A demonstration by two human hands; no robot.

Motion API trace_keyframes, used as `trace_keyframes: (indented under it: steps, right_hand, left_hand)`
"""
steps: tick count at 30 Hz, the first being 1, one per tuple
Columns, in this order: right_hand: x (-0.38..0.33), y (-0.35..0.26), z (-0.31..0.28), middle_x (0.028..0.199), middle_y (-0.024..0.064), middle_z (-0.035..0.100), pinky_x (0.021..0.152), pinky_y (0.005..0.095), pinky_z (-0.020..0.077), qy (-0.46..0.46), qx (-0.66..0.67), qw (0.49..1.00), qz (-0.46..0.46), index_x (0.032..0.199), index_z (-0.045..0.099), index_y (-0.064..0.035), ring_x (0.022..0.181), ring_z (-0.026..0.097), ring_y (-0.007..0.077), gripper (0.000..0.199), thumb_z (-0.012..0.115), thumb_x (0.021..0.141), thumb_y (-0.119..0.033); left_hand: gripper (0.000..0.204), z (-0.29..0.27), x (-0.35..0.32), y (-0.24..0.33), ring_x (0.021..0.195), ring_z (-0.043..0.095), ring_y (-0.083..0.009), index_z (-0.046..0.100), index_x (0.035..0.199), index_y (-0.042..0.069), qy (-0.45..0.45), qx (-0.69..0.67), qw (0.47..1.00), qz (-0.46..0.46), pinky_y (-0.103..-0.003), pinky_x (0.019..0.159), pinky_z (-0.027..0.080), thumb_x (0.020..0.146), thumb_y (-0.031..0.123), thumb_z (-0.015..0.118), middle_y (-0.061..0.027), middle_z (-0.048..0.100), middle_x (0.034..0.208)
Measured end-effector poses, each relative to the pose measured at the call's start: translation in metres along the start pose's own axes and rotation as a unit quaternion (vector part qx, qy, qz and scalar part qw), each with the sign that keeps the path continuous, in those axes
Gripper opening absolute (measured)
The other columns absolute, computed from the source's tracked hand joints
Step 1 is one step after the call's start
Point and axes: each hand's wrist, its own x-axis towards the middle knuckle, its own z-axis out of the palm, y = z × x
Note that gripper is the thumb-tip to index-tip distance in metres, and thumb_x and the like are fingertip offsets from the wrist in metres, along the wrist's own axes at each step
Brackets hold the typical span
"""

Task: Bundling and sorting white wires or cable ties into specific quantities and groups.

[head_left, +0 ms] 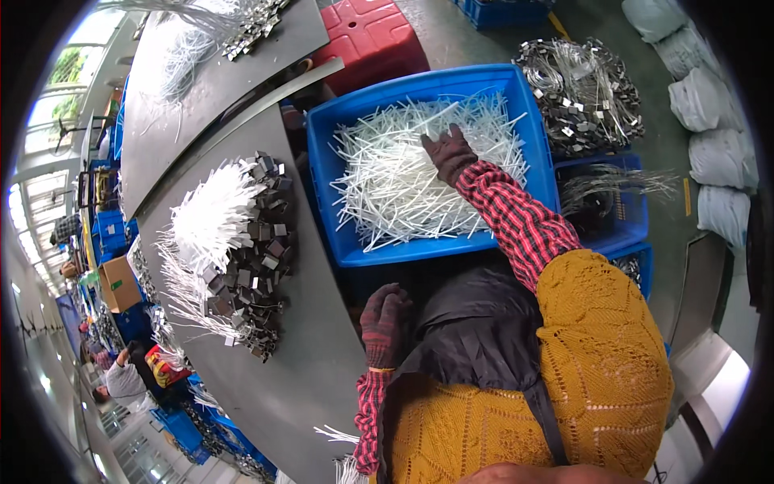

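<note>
A blue plastic bin (pixel 322 161) ahead of me is heaped with thin white plastic strips (pixel 403 181). My right hand (pixel 450 155), in a dark glove, reaches over the far part of this heap. Its thumb and forefinger are spread apart above the strips, and I see nothing gripped between them. Closer to my body, my left hand (pixel 384 323) is by the table's right edge, also gloved. Its fingers are curled in, and whatever they may hold is hidden. On the grey table (pixel 298 395) lies a pile of white strips with metal end pieces (pixel 258 242).
A red plastic stool (pixel 375 40) stands beyond the bin. To the right are a heap of wires with metal ends (pixel 580 97), another blue crate (pixel 625 214) and stacked white sacks (pixel 717 153). Clear line bundles (pixel 181 68) lie on the far table. A person (pixel 125 379) is at far left.
</note>
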Motion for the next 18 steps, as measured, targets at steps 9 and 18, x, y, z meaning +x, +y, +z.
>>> trace_keyframes:
  steps: [9,18]
  right_hand:
    - [-0.010,-0.007,-0.014,0.142,0.0134,0.047,0.114,0.0551,0.0194,-0.063,0.093,0.994,-0.020,0.150,0.033,-0.0130,0.140,0.035,0.0315,0.084,0.068,0.077,-0.039]
    - [-0.032,0.023,-0.055,0.085,0.0071,0.068,0.091,0.0419,0.0404,0.129,0.173,0.977,-0.006,0.081,0.072,-0.0152,0.091,0.062,0.0258,0.018,0.070,0.074,-0.031]
  left_hand:
    - [0.029,0.007,0.060,-0.010,0.087,0.067,-0.0187,0.059,0.119,-0.004,-0.075,0.033,0.997,-0.014,-0.030,0.081,0.054,0.097,0.014,0.056,-0.0121,0.067,0.099]
    - [0.024,0.030,0.100,0.012,0.071,0.055,-0.0121,0.057,0.116,-0.004,-0.111,-0.013,0.993,-0.026,-0.023,0.063,0.046,0.096,0.008,0.054,-0.0090,0.060,0.087]
